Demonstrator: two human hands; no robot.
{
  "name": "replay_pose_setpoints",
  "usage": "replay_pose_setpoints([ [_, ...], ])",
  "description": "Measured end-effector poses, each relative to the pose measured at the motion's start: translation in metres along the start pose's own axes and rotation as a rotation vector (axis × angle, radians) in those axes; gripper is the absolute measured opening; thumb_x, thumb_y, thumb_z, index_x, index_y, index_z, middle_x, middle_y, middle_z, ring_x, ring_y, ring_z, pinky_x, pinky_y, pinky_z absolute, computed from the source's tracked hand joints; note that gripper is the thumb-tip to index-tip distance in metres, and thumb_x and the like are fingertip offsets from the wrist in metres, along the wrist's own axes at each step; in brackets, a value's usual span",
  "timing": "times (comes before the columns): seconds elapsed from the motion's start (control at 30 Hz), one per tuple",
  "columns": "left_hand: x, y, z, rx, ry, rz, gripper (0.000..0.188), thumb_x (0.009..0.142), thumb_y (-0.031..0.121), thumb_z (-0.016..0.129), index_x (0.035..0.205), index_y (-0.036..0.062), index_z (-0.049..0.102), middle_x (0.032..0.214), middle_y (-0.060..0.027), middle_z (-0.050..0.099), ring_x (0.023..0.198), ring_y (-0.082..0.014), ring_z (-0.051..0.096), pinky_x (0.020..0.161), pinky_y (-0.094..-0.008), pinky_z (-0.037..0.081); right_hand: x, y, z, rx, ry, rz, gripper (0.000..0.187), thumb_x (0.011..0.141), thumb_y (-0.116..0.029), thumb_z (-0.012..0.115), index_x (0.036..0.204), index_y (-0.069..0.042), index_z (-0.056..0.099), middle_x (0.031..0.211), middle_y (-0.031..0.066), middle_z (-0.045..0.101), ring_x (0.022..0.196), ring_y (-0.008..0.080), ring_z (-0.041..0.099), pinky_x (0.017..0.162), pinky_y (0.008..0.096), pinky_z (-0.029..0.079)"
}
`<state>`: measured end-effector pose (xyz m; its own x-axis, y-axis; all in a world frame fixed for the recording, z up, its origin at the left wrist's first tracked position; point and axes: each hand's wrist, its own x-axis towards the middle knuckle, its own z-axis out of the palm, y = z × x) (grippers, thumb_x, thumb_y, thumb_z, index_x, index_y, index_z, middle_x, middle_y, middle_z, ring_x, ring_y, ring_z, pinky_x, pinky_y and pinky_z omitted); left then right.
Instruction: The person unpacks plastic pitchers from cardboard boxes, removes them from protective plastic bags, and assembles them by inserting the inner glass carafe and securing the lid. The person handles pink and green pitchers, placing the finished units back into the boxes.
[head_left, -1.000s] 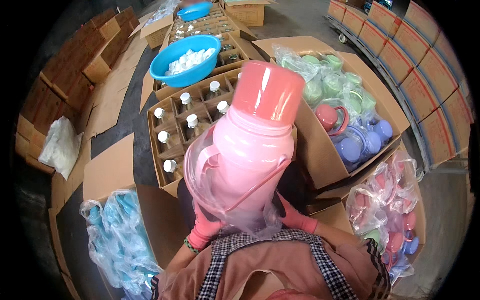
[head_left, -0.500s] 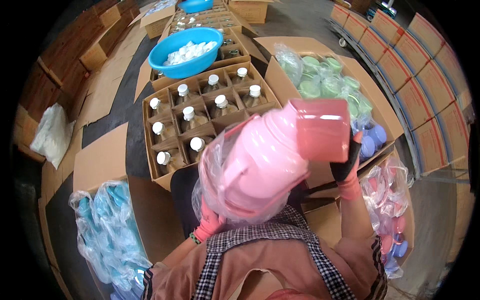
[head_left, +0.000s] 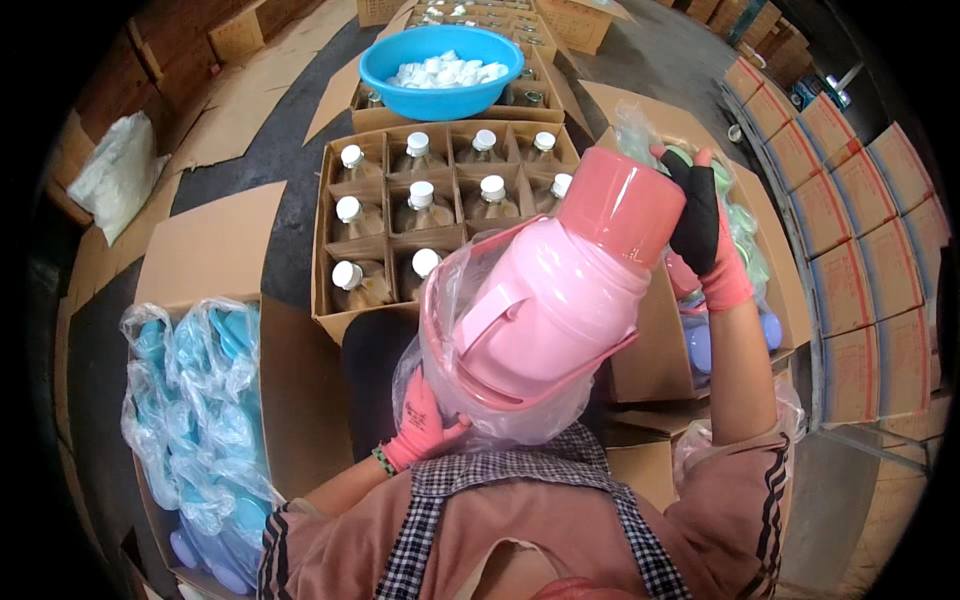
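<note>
Forward since half a second ago, the right hand (head_left: 708, 225) is nearest the red cap (head_left: 622, 208), its grip unclear; the pink flask (head_left: 550, 315), at the near right corner of the bottle carton (head_left: 342, 323), slants base-to-cap away and rightward; the left hand (head_left: 422, 428) grasps its base.

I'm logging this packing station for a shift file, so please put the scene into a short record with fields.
Left hand: pink glove, at the bagged lower end of the flask; grip partly hidden
Right hand: pink-and-black glove, fingers up beside the red cap; contact unclear
Flask: pink, tilted, cap end toward upper right
Bag: clear, around the flask's lower part
Ahead: divided box of white-capped bottles
Beyond: blue basin of white pieces
Far right: stacked cartons
</note>
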<state>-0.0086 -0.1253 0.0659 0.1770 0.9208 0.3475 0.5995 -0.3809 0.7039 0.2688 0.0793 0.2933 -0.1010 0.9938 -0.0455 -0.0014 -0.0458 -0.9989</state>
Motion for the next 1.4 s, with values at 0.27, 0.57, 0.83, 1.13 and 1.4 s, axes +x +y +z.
replay_pose_setpoints([
  [0.27, -0.015, -0.032, 0.008, -0.004, -0.189, -0.065, 0.086, 0.059, 0.038, 0.066, 0.123, -0.0039, 0.027, 0.120, -0.0246, 0.034, 0.109, -0.0404, 0.034, 0.094, -0.0440, 0.027, -0.059, -0.017, 0.008, -0.634, -0.133, -0.220, 0.061, 0.085, -0.048, 0.039, 0.120, 0.001, 0.042, 0.118, 0.0130, 0.048, 0.108, 0.0195, 0.043, 0.089, 0.0295, 0.034],
  [0.57, 0.039, 0.018, -0.033, -0.032, -0.059, -0.012, 0.093, 0.053, 0.032, 0.073, 0.125, -0.0013, 0.026, 0.123, -0.0203, 0.036, 0.112, -0.0356, 0.037, 0.096, -0.0427, 0.028, -0.049, -0.035, -0.010, -0.634, -0.453, -0.257, 0.073, 0.076, -0.040, 0.058, 0.132, -0.007, 0.025, 0.136, 0.0105, 0.026, 0.123, 0.0246, 0.028, 0.100, 0.0316, 0.021],
  [0.83, 0.056, 0.057, -0.028, -0.126, -0.037, 0.126, 0.060, 0.065, 0.029, 0.063, 0.115, 0.0002, 0.045, 0.115, -0.0213, 0.043, 0.105, -0.0360, 0.042, 0.091, -0.0409, 0.032, -0.098, -0.062, -0.009, -1.476, -0.356, 0.375, 0.070, 0.081, -0.057, 0.036, 0.123, -0.002, 0.032, 0.109, 0.0199, 0.051, 0.103, 0.0319, 0.049, 0.088, 0.0384, 0.038],
  [1.13, 0.039, 0.035, -0.009, 0.288, -0.062, 0.354, 0.061, 0.064, 0.030, 0.061, 0.115, 0.0005, 0.044, 0.112, -0.0223, 0.045, 0.104, -0.0377, 0.042, 0.092, -0.0437, 0.030, -0.119, -0.081, 0.031, -1.457, -0.277, -0.718, 0.035, 0.070, -0.036, 0.056, 0.085, -0.004, 0.054, 0.081, 0.0132, 0.052, 0.079, 0.0290, 0.051, 0.071, 0.0370, 0.041],
  [1.4, -0.005, -0.007, -0.025, 0.159, -0.090, 0.031, 0.048, 0.060, 0.012, 0.054, 0.106, -0.0025, 0.048, 0.106, -0.0240, 0.049, 0.095, -0.0400, 0.047, 0.085, -0.0421, 0.037, -0.108, 0.005, 0.090, -1.599, -0.814, -0.819, 0.033, 0.073, -0.020, 0.051, 0.103, -0.005, 0.051, 0.096, 0.0121, 0.052, 0.090, 0.0242, 0.051, 0.078, 0.0349, 0.041],
])
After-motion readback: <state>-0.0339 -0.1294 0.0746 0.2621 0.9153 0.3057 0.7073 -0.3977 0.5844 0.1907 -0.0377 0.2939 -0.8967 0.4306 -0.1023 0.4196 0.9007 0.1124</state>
